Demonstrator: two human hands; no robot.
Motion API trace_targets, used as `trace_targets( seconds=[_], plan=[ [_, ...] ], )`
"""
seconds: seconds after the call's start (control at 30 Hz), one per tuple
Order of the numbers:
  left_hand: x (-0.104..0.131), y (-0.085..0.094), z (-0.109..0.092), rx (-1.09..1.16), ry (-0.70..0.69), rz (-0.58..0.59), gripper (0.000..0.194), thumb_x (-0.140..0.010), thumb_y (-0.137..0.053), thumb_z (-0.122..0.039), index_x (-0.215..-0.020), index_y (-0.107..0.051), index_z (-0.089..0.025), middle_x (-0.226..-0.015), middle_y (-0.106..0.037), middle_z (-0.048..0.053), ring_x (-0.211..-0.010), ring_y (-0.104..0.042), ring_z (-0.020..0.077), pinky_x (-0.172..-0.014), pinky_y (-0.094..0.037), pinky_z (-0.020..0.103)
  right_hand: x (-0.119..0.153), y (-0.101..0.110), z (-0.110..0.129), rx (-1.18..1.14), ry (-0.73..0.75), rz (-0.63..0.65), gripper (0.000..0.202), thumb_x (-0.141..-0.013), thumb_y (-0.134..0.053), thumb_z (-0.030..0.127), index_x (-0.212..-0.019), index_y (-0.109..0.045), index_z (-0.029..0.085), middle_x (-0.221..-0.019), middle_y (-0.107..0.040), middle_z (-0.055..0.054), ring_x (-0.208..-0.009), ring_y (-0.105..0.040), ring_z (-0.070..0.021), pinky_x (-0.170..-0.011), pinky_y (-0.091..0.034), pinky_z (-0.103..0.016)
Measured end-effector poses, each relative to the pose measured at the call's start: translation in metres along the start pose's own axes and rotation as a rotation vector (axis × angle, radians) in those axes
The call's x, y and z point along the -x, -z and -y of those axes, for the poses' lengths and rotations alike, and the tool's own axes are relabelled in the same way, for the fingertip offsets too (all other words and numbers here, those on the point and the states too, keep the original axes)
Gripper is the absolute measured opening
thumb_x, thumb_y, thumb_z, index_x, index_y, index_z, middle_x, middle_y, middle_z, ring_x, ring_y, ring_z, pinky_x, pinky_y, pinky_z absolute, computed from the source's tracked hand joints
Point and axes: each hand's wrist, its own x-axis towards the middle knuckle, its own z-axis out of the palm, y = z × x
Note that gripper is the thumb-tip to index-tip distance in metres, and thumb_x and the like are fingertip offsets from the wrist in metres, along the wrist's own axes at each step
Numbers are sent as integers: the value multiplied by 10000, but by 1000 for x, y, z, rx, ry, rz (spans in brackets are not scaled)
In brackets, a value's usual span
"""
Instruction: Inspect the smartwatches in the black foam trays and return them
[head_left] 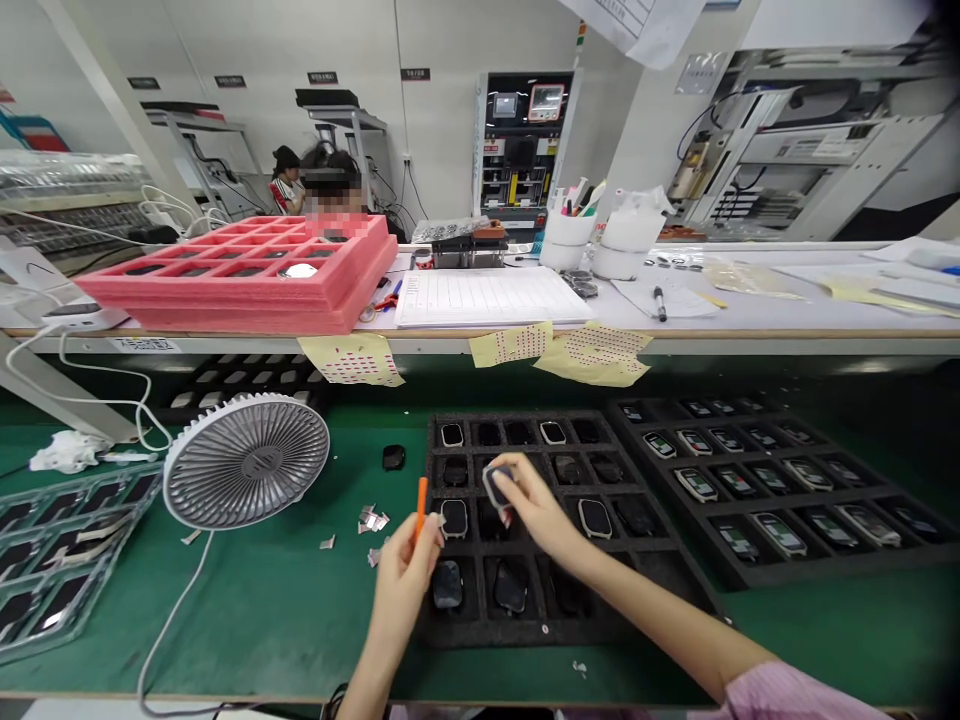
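Over the black foam tray (487,632) on the green bench (277,610), the right hand (521,490) grips a watch-like device (498,484) between thumb and fingers, above the tray's middle compartments. Near the tray's left edge, the left hand (415,545) is closed around an orange stick (421,505) — it points upward — and a small pale scrap (442,520) shows at the fingertips. Many of the tray's compartments hold dark-faced watch devices, some with light rims. To the tray's left, one dark square piece (393,457) lies on the bench, with small silvery scraps (373,519) below it, and farther left stands a gray fan (251,460). Beyond the fan, at the far left, is a clear plastic tray (56,600) of dark flat pieces. Just right of the foam tray sits a second black tray (750,572) with rows of watch devices. Behind and above it runs a white shelf (450,338) — pink foam tray (232,312) at its left, paper form (487,298) near its middle, white cups (566,240) behind the form.
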Motion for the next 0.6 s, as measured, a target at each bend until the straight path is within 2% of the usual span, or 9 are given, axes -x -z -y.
trace_targets(
  seconds=[0.07,0.17,0.23,0.37,0.47,0.6],
  plan=[
    [-3,23,7,-182,-62,-128,503,-785,-502,-664,-626,-470,-188,-540,-396,-45,-491,-363,100,-476,-297,204,-16,27,-13,396,55,-114,272,-929,-378,448,-1071,-474,237,-787,-581,-1,-615,-564,-155,-561,-453,-282],
    [-7,52,16,-495,-32,-154,452,-796,-482,-614,-673,-571,-189,-574,-551,13,-540,-495,160,-536,-359,230,-31,60,-27,591,62,-141,190,-888,-446,361,-964,-549,221,-733,-578,-8,-655,-560,-194,-653,-452,-343],
    [-8,62,20,-639,27,-149,393,-827,-452,-554,-757,-613,-202,-596,-607,34,-537,-552,195,-540,-372,237,-33,70,-31,678,82,-129,130,-854,-483,293,-880,-585,216,-743,-572,-29,-743,-563,-230,-739,-446,-391],
    [-7,62,19,-804,82,-241,295,-847,-463,-484,-839,-592,-219,-567,-607,31,-554,-613,245,-506,-352,223,-34,63,-28,834,146,-101,106,-846,-524,247,-870,-617,206,-946,-574,-109,-986,-522,-303,-899,-384,-463],
    [-5,57,15,-800,50,-243,296,-850,-467,-497,-848,-585,-225,-525,-561,7,-523,-597,237,-499,-347,221,-41,47,-26,897,160,-32,92,-838,-596,295,-872,-619,212,-948,-574,-108,-983,-532,-309,-899,-386,-458],
    [-1,51,13,-755,-5,-217,312,-846,-454,-506,-824,-596,-229,-490,-455,-31,-459,-515,189,-504,-328,218,-59,34,-25,888,141,67,195,-773,-699,366,-796,-608,195,-863,-577,-97,-902,-551,-299,-823,-417,-436]
  ],
)
